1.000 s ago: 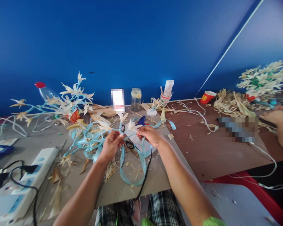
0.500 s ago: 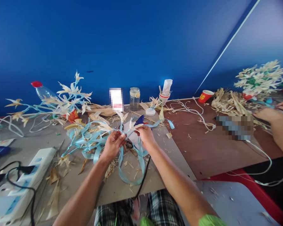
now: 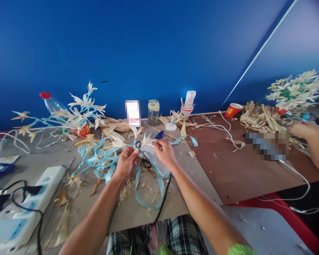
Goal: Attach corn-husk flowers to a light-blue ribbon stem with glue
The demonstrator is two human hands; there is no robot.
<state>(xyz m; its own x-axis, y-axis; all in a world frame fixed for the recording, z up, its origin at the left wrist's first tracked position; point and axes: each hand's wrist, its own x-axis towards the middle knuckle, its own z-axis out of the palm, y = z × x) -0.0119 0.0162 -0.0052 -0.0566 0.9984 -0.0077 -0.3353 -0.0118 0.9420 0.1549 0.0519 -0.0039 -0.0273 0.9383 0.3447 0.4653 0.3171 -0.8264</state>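
Observation:
Over the near middle of the table, my left hand point(image 3: 128, 161) pinches the stem of a corn-husk flower point(image 3: 135, 132) wrapped with light blue ribbon. My right hand point(image 3: 164, 152) is close beside it, thumb and fingers pressed together near a second pale husk flower point(image 3: 148, 139); what lies between those fingertips is too small to make out. A loop of light blue ribbon point(image 3: 146, 206) hangs below both hands. Left of my left hand lies a tangle of ribbon-wrapped branches point(image 3: 95, 156). Behind my right hand is a dark blue object point(image 3: 160, 135), partly hidden.
A power strip point(image 3: 39, 198) with black cables lies at left. Along the wall stand a glass jar point(image 3: 153, 115), a cup point(image 3: 186, 111) and a red paper cup point(image 3: 233, 110). At right, another person's hand point(image 3: 304, 131) is beside dried husks point(image 3: 255, 117). Husk scraps litter the table.
My right hand has shifted slightly, its fingers drawn more tightly together. A black ring now shows above my left hand. The whole view has shifted a little.

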